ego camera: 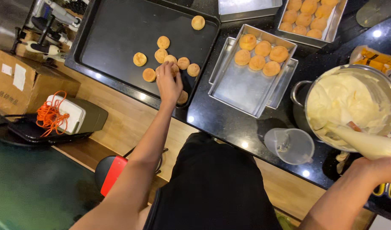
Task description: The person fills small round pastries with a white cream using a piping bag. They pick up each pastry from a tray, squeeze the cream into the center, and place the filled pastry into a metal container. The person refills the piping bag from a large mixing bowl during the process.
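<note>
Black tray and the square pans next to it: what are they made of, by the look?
Black tray: likely coated metal, dark matte face, faint glare on its raised rim. Square pans: bare metal, probably aluminium or steel; brushed grey, thin folded walls, dull reflections. Left hand rests among buns.

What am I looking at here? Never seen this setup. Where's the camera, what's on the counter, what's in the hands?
There is no machine: a person works with bare hands, and the single camera sits on their head, looking down. The left hand reaches onto a black baking tray and touches a cluster of small round puffs. The right hand grips a cream-filled piping bag. On the dark counter lie a metal pan with five puffs, another pan of puffs behind it, a big bowl of pale cream and a clear plastic jug.
</note>
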